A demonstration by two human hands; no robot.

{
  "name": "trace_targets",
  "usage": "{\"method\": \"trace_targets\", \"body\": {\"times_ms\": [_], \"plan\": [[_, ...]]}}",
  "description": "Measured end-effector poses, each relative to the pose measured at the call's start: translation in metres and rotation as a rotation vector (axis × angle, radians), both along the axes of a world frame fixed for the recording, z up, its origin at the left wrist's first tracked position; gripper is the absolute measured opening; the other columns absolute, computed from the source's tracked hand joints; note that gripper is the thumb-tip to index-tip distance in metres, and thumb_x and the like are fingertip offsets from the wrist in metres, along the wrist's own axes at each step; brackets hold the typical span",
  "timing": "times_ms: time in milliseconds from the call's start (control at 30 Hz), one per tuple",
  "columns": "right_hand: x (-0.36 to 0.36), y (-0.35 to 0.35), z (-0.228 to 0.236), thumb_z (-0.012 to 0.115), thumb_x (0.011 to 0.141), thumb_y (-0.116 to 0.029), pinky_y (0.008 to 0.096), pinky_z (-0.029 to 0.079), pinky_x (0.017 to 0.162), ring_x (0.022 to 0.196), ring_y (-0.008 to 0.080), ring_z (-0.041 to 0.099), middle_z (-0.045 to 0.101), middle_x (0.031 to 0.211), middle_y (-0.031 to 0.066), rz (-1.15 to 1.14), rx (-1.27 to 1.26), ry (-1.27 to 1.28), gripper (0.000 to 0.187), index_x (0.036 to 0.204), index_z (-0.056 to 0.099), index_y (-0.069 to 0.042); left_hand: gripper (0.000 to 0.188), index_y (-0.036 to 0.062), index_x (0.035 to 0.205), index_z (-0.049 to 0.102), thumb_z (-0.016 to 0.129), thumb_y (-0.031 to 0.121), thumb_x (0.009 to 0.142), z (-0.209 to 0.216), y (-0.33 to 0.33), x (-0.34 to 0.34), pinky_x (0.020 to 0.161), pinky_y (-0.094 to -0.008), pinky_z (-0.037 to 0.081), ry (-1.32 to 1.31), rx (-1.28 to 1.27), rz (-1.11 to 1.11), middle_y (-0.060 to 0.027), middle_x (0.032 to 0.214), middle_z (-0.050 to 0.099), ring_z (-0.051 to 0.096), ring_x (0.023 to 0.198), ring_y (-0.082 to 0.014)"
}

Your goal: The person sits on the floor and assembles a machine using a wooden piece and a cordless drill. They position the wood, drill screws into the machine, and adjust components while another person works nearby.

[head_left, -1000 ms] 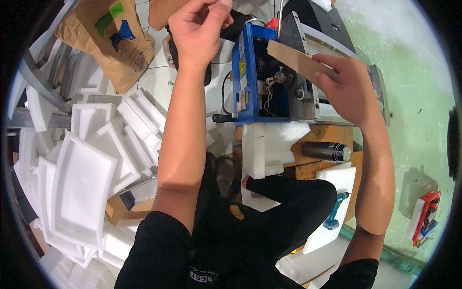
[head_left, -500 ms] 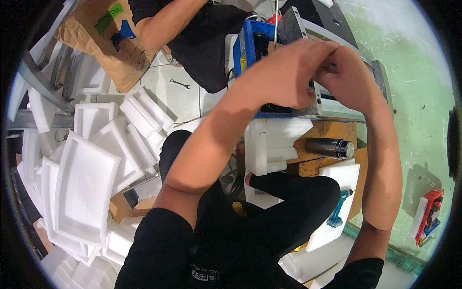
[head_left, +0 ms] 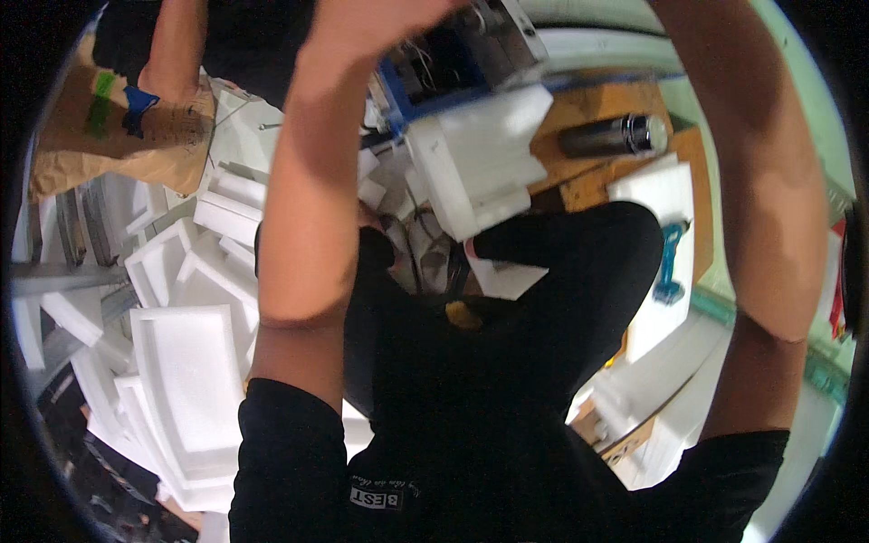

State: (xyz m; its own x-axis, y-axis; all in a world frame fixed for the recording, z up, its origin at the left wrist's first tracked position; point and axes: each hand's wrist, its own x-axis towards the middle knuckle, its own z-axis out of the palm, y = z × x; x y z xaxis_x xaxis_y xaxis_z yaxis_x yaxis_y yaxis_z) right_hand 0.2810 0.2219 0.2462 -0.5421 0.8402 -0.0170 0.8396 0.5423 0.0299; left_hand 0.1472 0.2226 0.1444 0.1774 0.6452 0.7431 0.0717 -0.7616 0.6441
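My left hand is partly cut off by the upper edge, just over the blue-framed machine; its fingers do not show. The metal block of that machine lies to the right of this hand. My right forearm rises along the right side, and the hand itself is beyond the upper edge. A white foam block stands in front of the machine, near my knees. What either hand holds, if anything, is out of sight.
White foam trays lie piled at the left. A dark metal flask rests on a wooden board, with a teal power screwdriver on white foam nearer me. A co-worker's arm reaches by a brown paper bag.
My view has swung, so the machine sits higher in the picture. My hands, close together over the machine before, are now wide apart, the left partly and the right wholly out of the picture.
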Motion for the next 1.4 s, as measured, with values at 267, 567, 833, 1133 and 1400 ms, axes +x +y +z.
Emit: {"method": "trace_targets", "body": {"times_ms": [267,567,833,1133,1400], "plan": [[0.015,-0.016,-0.003,0.061,0.081,-0.020,0.0455,0.055,0.063,0.064,0.0355,0.067,0.067,0.073,0.0243,-0.042,0.026,0.043,0.026,0.080,0.073,0.004,0.032,-0.0015,0.099,0.075,0.087,0.013,0.073,0.005,-0.006,0.006,0.071,-0.0330,0.058,0.122,0.054,-0.052,-0.0101,0.087,0.077,0.071,0.078,-0.0132],[0.026,-0.029,-0.003,0.062,0.082,-0.020,0.0445,0.055,0.065,0.066,0.0338,0.068,0.069,0.076,0.0227,-0.057,0.034,0.063,0.025,0.084,0.073,0.003,0.030,-0.0018,0.097,0.073,0.087,0.007,0.073,0.005,0.001,0.006,0.072,-0.0309,0.058,0.076,0.127,-0.098,-0.0087,0.087,0.077,0.070,0.080,-0.0123],[0.029,-0.036,-0.004,0.063,0.083,-0.020,0.0436,0.055,0.066,0.068,0.0322,0.068,0.070,0.079,0.0212,-0.063,0.041,0.062,0.024,0.088,0.073,0.002,0.032,-0.0024,0.096,0.072,0.087,0.009,0.070,0.004,0.002,0.005,0.070,-0.0313,0.058,0.112,0.125,-0.091,-0.0094,0.084,0.076,0.071,0.077,-0.0133],[0.036,-0.043,-0.007,0.064,0.084,-0.020,0.0426,0.055,0.068,0.070,0.0304,0.069,0.071,0.082,0.0195,-0.076,0.047,0.054,0.024,0.093,0.073,0.001,0.034,-0.0020,0.094,0.073,0.089,0.014,0.069,0.016,-0.013,0.000,0.070,-0.0311,0.057,0.228,0.108,0.011,-0.0090,0.081,0.074,0.069,0.074,-0.0131],[0.042,-0.052,-0.009,0.065,0.085,-0.020,0.0417,0.056,0.069,0.072,0.0289,0.069,0.072,0.085,0.0180,-0.084,0.051,0.053,0.024,0.097,0.073,0.000,0.029,-0.0006,0.098,0.074,0.087,0.009,0.073,0.010,-0.001,0.002,0.073,-0.0320,0.058,0.223,0.107,0.012,-0.0092,0.088,0.077,0.070,0.079,-0.0131]]}}
